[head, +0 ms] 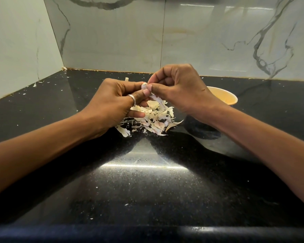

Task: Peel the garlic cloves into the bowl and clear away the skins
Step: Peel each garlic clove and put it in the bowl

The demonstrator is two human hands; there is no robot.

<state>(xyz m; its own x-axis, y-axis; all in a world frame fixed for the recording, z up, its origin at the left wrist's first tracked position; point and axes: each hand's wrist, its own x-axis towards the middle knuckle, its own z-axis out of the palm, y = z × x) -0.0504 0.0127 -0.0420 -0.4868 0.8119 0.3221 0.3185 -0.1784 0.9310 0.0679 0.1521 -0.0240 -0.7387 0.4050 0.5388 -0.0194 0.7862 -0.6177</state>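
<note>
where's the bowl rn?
Head view: the bowl sits on the black counter right of centre, partly hidden behind the right hand and wrist, just right of the pile of garlic skins.

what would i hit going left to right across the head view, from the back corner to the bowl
stray skin scrap in the wall corner → left hand → garlic clove pinched between both hands → right hand → bowl
</note>
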